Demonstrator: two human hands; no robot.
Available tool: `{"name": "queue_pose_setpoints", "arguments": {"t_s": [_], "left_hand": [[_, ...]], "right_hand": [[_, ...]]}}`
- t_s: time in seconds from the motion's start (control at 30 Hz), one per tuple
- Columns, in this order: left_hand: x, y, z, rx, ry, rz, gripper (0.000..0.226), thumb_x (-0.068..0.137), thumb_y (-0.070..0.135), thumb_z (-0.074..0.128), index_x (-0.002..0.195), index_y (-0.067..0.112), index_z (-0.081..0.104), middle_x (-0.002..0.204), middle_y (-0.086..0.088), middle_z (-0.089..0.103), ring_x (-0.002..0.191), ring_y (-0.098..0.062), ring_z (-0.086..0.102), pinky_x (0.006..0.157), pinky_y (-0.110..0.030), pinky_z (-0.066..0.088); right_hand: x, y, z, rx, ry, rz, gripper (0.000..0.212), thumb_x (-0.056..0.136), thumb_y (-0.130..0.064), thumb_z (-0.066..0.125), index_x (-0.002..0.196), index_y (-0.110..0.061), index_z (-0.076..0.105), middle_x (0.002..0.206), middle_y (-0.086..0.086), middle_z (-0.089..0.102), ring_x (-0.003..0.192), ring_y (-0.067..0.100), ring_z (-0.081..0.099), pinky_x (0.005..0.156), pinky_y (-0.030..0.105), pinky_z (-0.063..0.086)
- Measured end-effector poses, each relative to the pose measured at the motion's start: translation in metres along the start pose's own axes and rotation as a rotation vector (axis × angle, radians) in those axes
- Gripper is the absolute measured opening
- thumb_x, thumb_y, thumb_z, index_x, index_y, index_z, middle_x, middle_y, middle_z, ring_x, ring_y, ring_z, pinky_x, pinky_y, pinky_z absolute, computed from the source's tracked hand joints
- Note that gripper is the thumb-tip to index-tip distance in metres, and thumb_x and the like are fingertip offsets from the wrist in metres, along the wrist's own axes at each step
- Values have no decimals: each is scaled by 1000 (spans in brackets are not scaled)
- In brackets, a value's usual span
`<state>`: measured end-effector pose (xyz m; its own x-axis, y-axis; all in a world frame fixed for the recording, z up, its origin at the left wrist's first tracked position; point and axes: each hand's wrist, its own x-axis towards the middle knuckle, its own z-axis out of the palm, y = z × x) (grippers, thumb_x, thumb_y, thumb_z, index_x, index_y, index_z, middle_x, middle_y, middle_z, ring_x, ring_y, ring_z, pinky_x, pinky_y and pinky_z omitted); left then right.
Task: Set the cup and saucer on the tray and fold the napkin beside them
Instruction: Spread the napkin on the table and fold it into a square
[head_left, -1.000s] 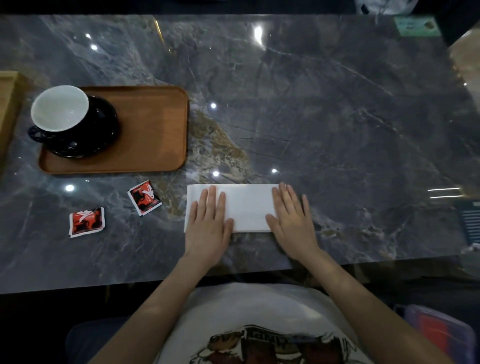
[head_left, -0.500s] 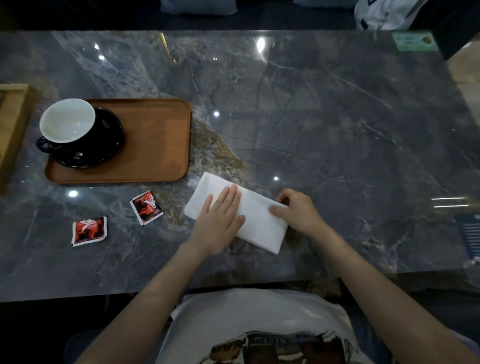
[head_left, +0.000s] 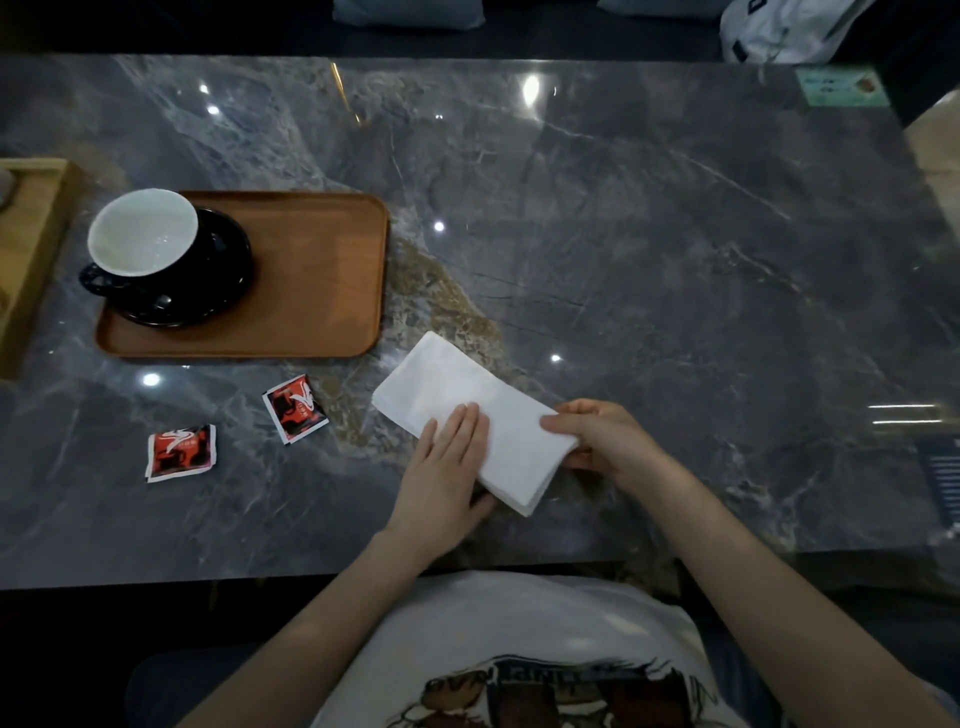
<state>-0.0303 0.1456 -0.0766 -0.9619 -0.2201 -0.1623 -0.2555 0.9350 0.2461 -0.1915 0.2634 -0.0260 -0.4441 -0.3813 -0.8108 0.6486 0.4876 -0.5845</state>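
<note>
the napkin lay folded and askew on the table, just right of the tray. the left hand pressed it flat with straight fingers. the right hand pinched its right end, thumb on top. the cup sat on the saucer at the tray's left. two packets lay in front of the tray.

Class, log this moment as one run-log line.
cup and saucer: on tray | napkin: folded, on table | left hand: pressing napkin | right hand: pinching its edge
</note>
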Motion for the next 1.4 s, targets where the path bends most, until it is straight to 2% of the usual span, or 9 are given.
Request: {"name": "queue_pose_setpoints", "arguments": {"t_s": [0.13, 0.3, 0.4, 0.47, 0.53, 0.7, 0.97, 1.2, 1.4], "left_hand": [[-1, 15, 5, -134, 78, -35, 57, 77, 28, 41, 124, -4, 48, 124, -22, 59, 116, -37, 56, 93, -51, 43], [-7, 16, -6, -788, 227, -225, 46, 84, 7, 41, 130, 2, 47, 133, -1, 43, 129, -25, 35, 109, -24, 21], [-3, 14, -12, -908, 241, -386, 40, 87, 3, 42, 126, 5, 53, 121, -13, 61, 106, -28, 59, 75, -16, 44], [1, 12, -18, -1054, 222, -524, 24, 91, 3, 48, 109, 3, 63, 96, -22, 67, 86, -30, 62, 60, -16, 39], [4, 9, -24, -1202, 198, -568, 11, 91, 10, 53, 94, 13, 64, 85, -9, 64, 80, -18, 55, 65, -22, 40], [5, -2, -37, -1510, 158, -629, 22, 92, 16, 52, 113, 12, 58, 107, 1, 63, 100, -12, 58, 86, -22, 47], [16, -26, -44, -1563, 233, -819, 17, 95, 15, 47, 103, 2, 56, 89, -4, 63, 78, -13, 62, 57, -23, 58], [18, -29, -41, -1399, 276, -844, 16, 96, 19, 44, 98, 6, 53, 90, -11, 61, 79, -20, 63, 63, -45, 59], [16, -26, -32, -1231, 279, -877, 24, 93, 25, 48, 93, 6, 62, 95, -21, 67, 84, -31, 65, 69, -52, 57]], "right_hand": [[-2, -8, 5, -7, -3, -30, 18, 80, -5, 66, 96, -1, 61, 79, 11, 65, 66, 16, 65, 47, 22, 54], [3, -26, 9, 22, 31, -162, 25, 90, -9, 41, 80, -3, 63, 53, 4, 63, 36, 9, 55, 37, 17, 44], [9, -30, 10, -201, 21, -382, 32, 83, 9, 42, 94, -10, 65, 83, 2, 67, 56, 6, 60, 50, 14, 48], [14, -31, 14, -316, -114, -431, 40, 80, 13, 49, 99, -17, 65, 94, -1, 67, 77, 13, 60, 69, 23, 51], [20, -36, 21, -413, -235, -377, 40, 79, 13, 52, 102, -17, 66, 93, 2, 68, 81, 19, 60, 71, 32, 49], [34, -47, 36, -673, -272, -269, 15, 82, 0, 53, 83, -10, 64, 71, 6, 62, 53, 8, 60, 48, 20, 43], [44, -46, 36, -649, -276, -247, 14, 90, -23, 58, 84, -11, 61, 77, 5, 63, 52, 8, 62, 44, 19, 40], [54, -41, 47, -756, -147, -420, 22, 88, -23, 59, 70, -12, 62, 52, 2, 51, 35, 2, 46, 46, 19, 36], [53, -32, 51, -849, -13, -480, 27, 82, -31, 65, 65, -10, 64, 62, 1, 56, 61, 11, 50, 58, 27, 36]]}}
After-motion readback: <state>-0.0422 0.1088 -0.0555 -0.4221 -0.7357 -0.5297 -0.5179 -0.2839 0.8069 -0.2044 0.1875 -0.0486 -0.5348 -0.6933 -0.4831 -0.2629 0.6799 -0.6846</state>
